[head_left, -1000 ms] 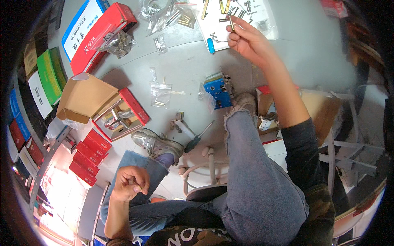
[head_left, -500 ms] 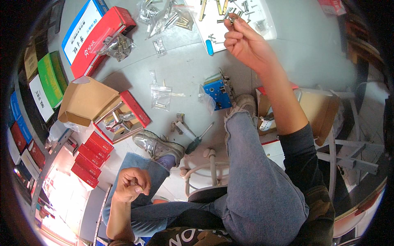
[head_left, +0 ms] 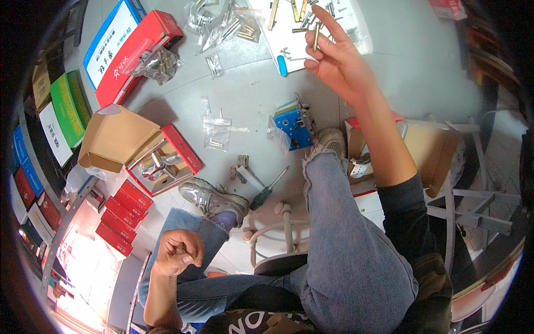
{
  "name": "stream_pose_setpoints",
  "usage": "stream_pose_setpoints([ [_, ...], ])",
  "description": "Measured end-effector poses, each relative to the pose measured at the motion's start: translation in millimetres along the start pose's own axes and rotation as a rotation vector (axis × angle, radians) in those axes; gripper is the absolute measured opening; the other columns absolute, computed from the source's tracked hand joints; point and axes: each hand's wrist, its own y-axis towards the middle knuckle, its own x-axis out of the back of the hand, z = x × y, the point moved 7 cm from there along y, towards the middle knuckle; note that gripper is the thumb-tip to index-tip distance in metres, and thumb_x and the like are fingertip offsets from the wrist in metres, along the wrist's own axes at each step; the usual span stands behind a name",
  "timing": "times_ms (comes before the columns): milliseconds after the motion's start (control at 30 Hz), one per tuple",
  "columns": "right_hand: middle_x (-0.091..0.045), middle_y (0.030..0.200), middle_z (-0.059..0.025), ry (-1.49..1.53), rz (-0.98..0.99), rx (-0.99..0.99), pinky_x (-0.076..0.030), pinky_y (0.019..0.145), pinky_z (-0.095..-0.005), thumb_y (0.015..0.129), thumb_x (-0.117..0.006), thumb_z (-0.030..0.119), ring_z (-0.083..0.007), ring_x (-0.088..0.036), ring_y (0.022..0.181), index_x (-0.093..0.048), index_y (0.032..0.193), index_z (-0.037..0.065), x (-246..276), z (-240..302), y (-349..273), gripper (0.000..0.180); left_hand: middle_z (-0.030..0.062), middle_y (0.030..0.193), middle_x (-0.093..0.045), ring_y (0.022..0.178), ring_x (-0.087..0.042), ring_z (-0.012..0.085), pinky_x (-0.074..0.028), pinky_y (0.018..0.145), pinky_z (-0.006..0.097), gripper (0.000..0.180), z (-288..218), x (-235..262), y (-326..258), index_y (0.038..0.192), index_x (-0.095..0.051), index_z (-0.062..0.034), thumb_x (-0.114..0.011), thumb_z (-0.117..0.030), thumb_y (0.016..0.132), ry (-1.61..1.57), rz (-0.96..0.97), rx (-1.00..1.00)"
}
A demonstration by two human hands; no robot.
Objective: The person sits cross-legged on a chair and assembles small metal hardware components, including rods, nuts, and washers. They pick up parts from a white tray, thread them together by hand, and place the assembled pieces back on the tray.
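Observation:
Over the white tray (head_left: 359, 33) at the far side, my right hand (head_left: 347, 67) is closed on a slim brass-coloured metal rod (head_left: 316, 37), like a long screw or bolt. Its index finger points away, stretched out. Several screws and brass-coloured bars (head_left: 273, 14) lie in the tray beneath, with a blue oblong piece (head_left: 282, 65) at its near left corner. My left hand (head_left: 179, 251) hovers by my left knee with curled fingers and thumb pressed in; whatever is inside is hidden.
A blue lock body (head_left: 293, 129) stands by my right shoe. Around the floor are bags of hardware (head_left: 217, 132), a screwdriver (head_left: 264, 196), an opened box with a metal handle (head_left: 161, 164), a red box (head_left: 139, 58) and stacked red boxes (head_left: 125, 217). Another open box (head_left: 434, 147) sits under my right forearm.
My right hand has pulled back slightly toward me and straightened its index finger; the brass-coloured rod now shows between its fingers. My left hand stays nearly still.

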Motion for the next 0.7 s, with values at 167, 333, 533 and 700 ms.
stream_pose_setpoints([
  [167, -0.047, 0.088, 0.0014, -0.056, 0.093, -0.023, -0.038, 0.069, -0.0242, 0.084, -0.051, 0.013, -0.0068, -0.039, 0.073, -0.043, 0.116, 0.006, -12, 4, -5, 0.034, 0.0101, 0.058, -0.050, 0.053, -0.051, 0.0172, -0.037, 0.047, 0.024, 0.021, 1, -2, -2, 0.065, -0.051, 0.0000, -0.068, -0.012, 0.065, -0.010, 0.011, 0.008],
  [333, -0.053, 0.088, 0.0007, -0.058, 0.066, -0.003, -0.044, 0.068, -0.0240, 0.082, -0.055, 0.013, -0.0080, -0.049, 0.078, -0.053, 0.105, 0.003, -13, 4, -10, 0.025, 0.0101, 0.058, -0.050, 0.053, -0.051, 0.0174, -0.037, 0.048, 0.024, 0.021, 0, -3, -3, 0.065, -0.051, 0.0001, -0.068, -0.012, 0.065, -0.007, 0.016, 0.002],
  [533, -0.054, 0.083, -0.0019, -0.072, 0.107, 0.038, -0.044, 0.067, -0.0232, 0.080, -0.058, 0.010, -0.0099, -0.052, 0.074, -0.054, 0.101, 0.002, -22, 8, -15, 0.023, 0.0118, 0.060, -0.052, 0.054, -0.051, 0.0171, -0.037, 0.048, 0.024, 0.021, -1, -5, -4, 0.065, -0.052, 0.0000, -0.068, -0.013, 0.066, 0.021, 0.045, -0.008],
  [700, -0.050, 0.090, -0.0023, -0.094, 0.133, 0.000, -0.042, 0.070, -0.0242, 0.082, -0.055, 0.011, -0.0084, -0.046, 0.076, -0.052, 0.102, 0.003, -19, 5, -15, 0.022, 0.0138, 0.062, -0.054, 0.054, -0.051, 0.0169, -0.038, 0.049, 0.024, 0.021, -2, -7, -3, 0.065, -0.052, 0.0001, -0.068, -0.013, 0.066, 0.021, 0.060, -0.014],
])
